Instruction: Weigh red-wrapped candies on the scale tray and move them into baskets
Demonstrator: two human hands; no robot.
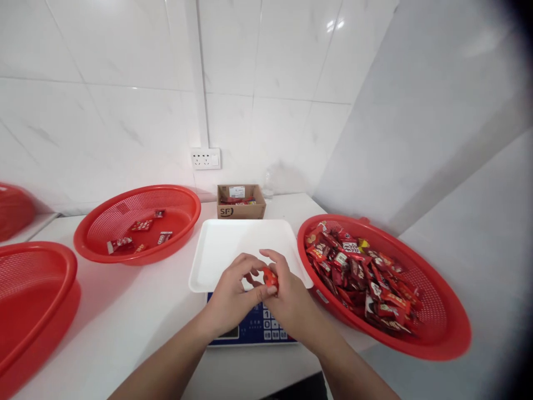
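Note:
My left hand (233, 294) and my right hand (287, 291) meet over the front edge of a white tray (233, 244) that rests on a blue-faced scale (266, 328). Both pinch one small red snack packet (270, 276) between their fingertips. On the right stands a red mesh basket (437, 339) heaped with several red snack packets (362, 272). Another red mesh basket (137, 216) at the back left holds a few loose packets (141, 225).
A small open cardboard box (241, 203) with packets in it stands against the tiled wall, below a wall socket (206, 158). A third red basket (29, 289) sits at the near left and a red object (14, 208) at the far left. White walls close the corner.

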